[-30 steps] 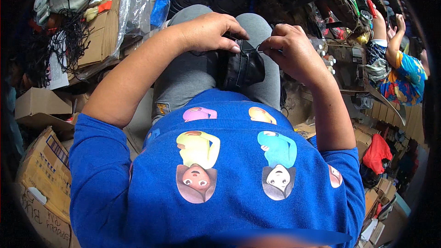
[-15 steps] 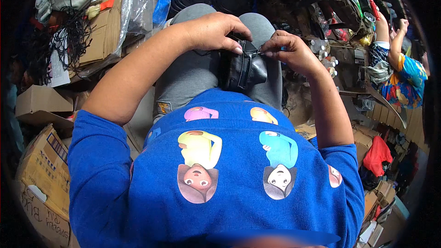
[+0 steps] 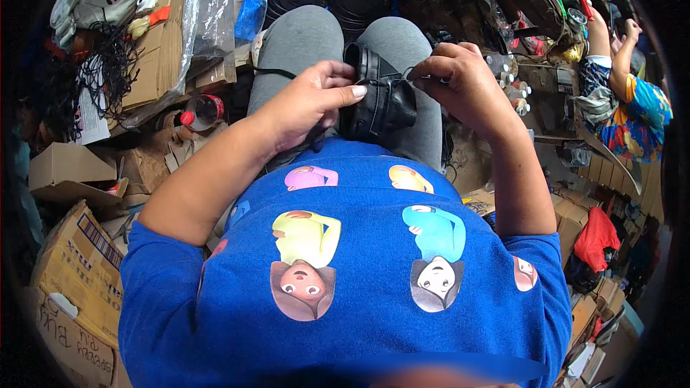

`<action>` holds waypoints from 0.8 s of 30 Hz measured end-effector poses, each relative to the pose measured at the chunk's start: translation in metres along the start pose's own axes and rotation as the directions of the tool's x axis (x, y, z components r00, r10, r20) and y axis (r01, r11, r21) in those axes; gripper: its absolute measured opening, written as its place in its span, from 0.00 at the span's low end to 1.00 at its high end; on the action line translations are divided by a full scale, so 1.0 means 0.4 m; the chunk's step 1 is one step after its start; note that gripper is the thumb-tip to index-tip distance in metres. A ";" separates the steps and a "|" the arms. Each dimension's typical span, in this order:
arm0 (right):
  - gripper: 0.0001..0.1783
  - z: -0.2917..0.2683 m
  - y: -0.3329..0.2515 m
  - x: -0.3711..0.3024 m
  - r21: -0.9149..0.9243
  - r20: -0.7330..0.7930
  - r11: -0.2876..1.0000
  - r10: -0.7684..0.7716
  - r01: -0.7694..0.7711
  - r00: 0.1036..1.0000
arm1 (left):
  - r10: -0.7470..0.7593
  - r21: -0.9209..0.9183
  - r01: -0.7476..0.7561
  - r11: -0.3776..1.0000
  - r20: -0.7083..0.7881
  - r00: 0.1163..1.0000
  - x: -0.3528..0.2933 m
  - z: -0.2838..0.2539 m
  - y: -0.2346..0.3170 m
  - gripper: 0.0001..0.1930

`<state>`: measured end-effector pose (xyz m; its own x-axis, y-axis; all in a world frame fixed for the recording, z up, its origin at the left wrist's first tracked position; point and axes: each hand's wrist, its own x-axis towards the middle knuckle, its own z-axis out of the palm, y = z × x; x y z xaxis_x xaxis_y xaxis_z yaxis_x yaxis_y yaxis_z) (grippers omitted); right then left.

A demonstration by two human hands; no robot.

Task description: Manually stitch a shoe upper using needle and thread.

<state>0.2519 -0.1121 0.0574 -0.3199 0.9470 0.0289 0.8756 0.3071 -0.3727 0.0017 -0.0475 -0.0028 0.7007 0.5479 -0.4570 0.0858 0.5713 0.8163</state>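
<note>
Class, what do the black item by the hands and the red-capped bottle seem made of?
Black item: probably leather or imitation leather, smooth and glossy, judging by its highlights.
Red-capped bottle: likely clear plastic, shiny; its body looks see-through with reflections.

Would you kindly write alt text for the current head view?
A glossy black piece rests on a grey-trousered lap; a person's left hand touches it while the right hand seems to pinch a thin strand. Cardboard boxes lie at left; another person is at right.
</note>
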 end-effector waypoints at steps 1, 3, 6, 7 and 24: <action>0.10 0.003 0.001 0.001 0.121 0.053 0.988 0.092 -0.098 0.994 | -0.128 -0.097 0.132 0.986 0.047 0.991 0.003 0.001 -0.010 0.14; 0.10 0.023 0.007 0.005 0.370 0.119 0.897 0.213 -0.242 0.970 | -0.096 -0.107 0.108 0.988 0.111 0.989 0.027 -0.002 -0.020 0.12; 0.09 0.062 0.027 0.003 0.570 0.176 0.751 0.286 -0.334 0.942 | -0.095 -0.133 0.116 0.984 0.152 0.984 0.057 -0.006 -0.030 0.09; 0.08 0.078 0.032 0.000 0.615 0.166 0.720 0.283 -0.323 0.945 | -0.103 -0.137 0.123 0.983 0.143 0.984 0.062 -0.005 -0.034 0.09; 0.08 0.105 0.073 -0.041 0.759 0.240 0.541 0.285 -0.363 0.928 | -0.073 -0.328 0.127 0.936 0.172 0.982 0.060 0.035 -0.054 0.11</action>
<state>0.2677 -0.1226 0.0070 -0.1342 0.9438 -0.3022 0.3149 -0.2485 -0.9160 0.0267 -0.0553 -0.0264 0.8039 0.3915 -0.4477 -0.0630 0.8046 0.5904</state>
